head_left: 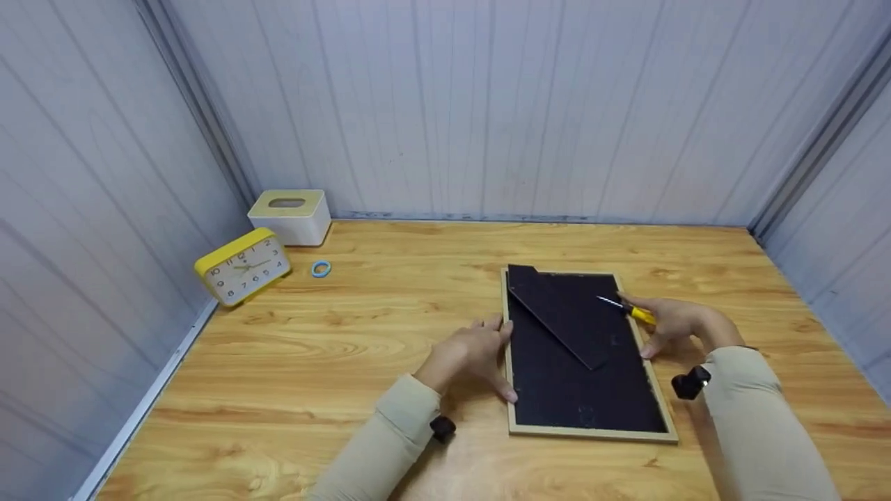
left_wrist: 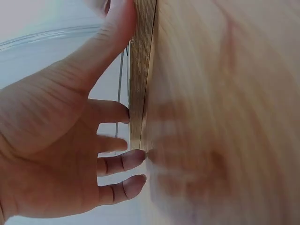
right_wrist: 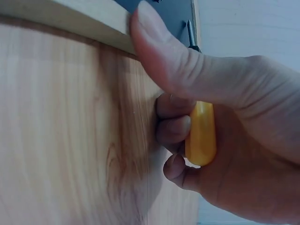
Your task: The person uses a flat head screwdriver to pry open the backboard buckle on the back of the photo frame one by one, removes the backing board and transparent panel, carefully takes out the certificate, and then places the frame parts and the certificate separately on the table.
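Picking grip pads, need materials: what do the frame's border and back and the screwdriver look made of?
Border: pale, matte wood by its grain lines, though printed film is possible.
Back: matte black board, perhaps fibreboard or card; no bare edge shows to settle it.
Screwdriver: handle likely plastic, smooth, evenly yellow; shaft likely metal, grey and slim.

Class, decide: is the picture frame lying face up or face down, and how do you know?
Face down: the picture frame shows its black backing and stand leg uppermost.

Yellow screwdriver handle (right_wrist: 202,136), apparently black-collared
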Available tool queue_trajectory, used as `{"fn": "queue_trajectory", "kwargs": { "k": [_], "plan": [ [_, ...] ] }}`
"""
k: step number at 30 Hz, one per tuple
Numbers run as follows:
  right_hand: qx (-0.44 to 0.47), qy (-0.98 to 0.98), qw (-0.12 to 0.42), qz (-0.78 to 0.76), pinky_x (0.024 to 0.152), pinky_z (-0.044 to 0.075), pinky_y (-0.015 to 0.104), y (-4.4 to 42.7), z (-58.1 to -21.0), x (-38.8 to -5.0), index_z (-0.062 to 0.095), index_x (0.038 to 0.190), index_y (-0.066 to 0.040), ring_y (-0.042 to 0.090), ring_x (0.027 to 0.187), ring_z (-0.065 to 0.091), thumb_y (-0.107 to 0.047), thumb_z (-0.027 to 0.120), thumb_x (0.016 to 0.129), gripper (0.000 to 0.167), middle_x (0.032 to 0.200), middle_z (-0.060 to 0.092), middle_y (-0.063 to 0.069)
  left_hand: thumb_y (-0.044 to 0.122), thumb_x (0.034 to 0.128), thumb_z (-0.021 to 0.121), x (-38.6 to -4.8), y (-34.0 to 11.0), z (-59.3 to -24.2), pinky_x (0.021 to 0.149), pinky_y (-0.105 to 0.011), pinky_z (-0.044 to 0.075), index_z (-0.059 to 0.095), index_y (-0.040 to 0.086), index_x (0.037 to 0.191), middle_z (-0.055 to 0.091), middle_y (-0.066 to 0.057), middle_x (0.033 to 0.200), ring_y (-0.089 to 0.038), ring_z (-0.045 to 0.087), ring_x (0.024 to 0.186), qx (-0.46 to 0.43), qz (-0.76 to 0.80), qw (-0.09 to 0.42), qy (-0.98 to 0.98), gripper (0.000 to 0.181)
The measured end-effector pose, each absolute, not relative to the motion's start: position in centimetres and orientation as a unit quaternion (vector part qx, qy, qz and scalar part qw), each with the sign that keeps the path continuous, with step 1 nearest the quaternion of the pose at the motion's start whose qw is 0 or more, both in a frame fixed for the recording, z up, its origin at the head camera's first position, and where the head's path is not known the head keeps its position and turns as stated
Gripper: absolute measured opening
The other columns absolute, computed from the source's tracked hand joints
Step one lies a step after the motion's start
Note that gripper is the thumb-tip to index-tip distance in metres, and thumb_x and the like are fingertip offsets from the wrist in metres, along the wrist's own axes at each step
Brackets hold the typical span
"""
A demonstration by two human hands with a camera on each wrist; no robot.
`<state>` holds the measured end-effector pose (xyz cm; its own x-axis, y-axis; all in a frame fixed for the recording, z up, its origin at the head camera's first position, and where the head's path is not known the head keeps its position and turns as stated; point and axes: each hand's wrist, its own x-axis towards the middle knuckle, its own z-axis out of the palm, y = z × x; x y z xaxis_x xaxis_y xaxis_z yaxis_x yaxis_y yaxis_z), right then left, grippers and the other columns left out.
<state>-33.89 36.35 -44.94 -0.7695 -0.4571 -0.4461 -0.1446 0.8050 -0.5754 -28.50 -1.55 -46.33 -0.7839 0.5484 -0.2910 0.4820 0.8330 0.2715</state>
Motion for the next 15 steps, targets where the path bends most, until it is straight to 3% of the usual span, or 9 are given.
{"fn": "queue_trajectory", "kwargs": {
  "k": [4,9,15],
  "plan": [
    [-0.17,0.901,0.29,-0.274,0.109,0.027,0.066,36.9,-45.2,-34.0,0.007,0.162,-0.01,0.057,0.142,0.006,-0.024,0.089,0.073,0.122,0.159,0.007,0.035,0.064,0.0631,0.086,-28.6,-1.8,-46.3,0.116,-0.048,0.028,0.012,0.015,0.162,0.012,-0.011,0.166,-0.042,0.021,0.147,0.274,0.119,0.197,0.934,0.133],
    [-0.169,0.895,0.275,-0.307,0.106,0.036,0.056,37.6,-45.6,-33.8,0.008,0.162,-0.012,0.047,0.139,0.027,-0.025,0.089,0.074,0.121,0.157,0.023,0.032,0.06,0.064,0.088,-28.6,-1.9,-46.2,0.117,-0.048,0.024,0.006,0.013,0.162,0.008,-0.009,0.167,-0.039,0.018,0.148,0.265,0.15,0.214,0.928,0.136],
    [-0.162,0.884,0.279,-0.338,0.085,0.045,0.038,38.2,-46.0,-33.6,0.009,0.162,-0.014,0.035,0.11,0.044,-0.019,0.088,0.076,0.117,0.135,0.042,0.026,0.059,0.0646,0.088,-28.4,-1.6,-46.2,0.118,-0.045,0.024,0.008,0.011,0.162,0.008,-0.01,0.167,-0.036,0.019,0.149,0.258,0.149,0.219,0.929,0.135]
  ]
}}
